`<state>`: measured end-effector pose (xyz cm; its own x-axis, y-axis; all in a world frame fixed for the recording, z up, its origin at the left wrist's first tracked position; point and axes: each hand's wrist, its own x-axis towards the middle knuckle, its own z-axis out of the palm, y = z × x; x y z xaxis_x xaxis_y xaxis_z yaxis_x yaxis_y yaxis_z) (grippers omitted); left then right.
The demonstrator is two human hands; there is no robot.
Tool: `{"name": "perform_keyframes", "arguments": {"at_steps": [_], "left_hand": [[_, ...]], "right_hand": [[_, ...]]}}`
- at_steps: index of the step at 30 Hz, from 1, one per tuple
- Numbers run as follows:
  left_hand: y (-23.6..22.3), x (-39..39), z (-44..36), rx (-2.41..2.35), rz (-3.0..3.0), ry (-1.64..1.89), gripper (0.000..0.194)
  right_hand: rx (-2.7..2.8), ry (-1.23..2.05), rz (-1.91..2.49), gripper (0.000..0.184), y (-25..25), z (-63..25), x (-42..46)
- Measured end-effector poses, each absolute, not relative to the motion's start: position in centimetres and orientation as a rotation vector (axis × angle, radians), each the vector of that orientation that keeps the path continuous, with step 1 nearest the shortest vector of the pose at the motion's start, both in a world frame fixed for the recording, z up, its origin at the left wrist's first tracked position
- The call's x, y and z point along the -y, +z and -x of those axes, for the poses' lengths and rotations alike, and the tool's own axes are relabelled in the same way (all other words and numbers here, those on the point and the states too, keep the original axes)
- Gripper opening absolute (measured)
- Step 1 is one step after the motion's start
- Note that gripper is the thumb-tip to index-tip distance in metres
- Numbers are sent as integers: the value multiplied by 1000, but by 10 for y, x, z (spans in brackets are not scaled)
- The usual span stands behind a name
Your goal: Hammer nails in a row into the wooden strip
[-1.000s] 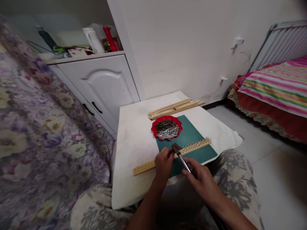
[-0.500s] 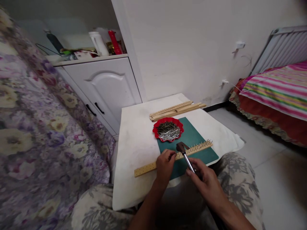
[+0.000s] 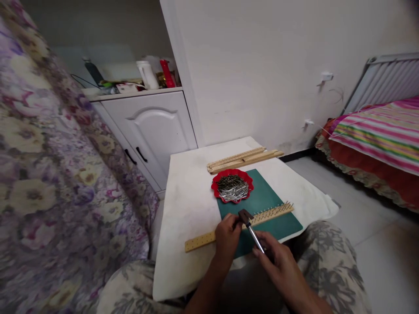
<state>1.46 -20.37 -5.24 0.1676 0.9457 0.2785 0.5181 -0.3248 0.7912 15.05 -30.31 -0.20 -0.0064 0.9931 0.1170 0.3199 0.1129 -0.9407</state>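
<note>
My right hand (image 3: 276, 257) grips a hammer (image 3: 255, 237) with a dark head and a shiny metal shaft. Its head is just above a long, narrow wooden strip (image 3: 200, 241), right beside the fingertips of my left hand (image 3: 227, 233). Those fingers are pinched together at the strip; whatever they hold is too small or hidden to make out. Several nails (image 3: 273, 211) stick up from the strip's right part, some leaning. Small dots mark its left end. Beneath lies a green mat (image 3: 262, 187), with a red scalloped bowl (image 3: 214, 187) full of loose nails (image 3: 233, 188) on its far left corner.
More wooden strips (image 3: 245, 160) lie at the far side of the white-covered table (image 3: 186, 196). A white cabinet (image 3: 160, 131) and a flowered curtain (image 3: 81, 174) stand to the left. To the right is a bed (image 3: 386, 131) with a striped cover.
The hammer head has come down and left, closer to my left fingertips. My left hand keeps its pinch at the strip. The whole view has shifted slightly, so the scene sits lower.
</note>
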Motion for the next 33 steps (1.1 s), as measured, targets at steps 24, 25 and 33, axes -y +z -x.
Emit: {"name": "perform_keyframes", "arguments": {"at_steps": [24,25,33], "left_hand": [[9,98,32,-1531,-2407,701,21],[11,89,31,-1514,-2432,633,19],[7,57,16,-1355,-2529,473,28]], "right_hand": [[1247,1058,1313,43,-26,-178,304],[1256,1074,1309,45,-29,-179,303],[1218,1081,1280,42,-41,-184,297]]}}
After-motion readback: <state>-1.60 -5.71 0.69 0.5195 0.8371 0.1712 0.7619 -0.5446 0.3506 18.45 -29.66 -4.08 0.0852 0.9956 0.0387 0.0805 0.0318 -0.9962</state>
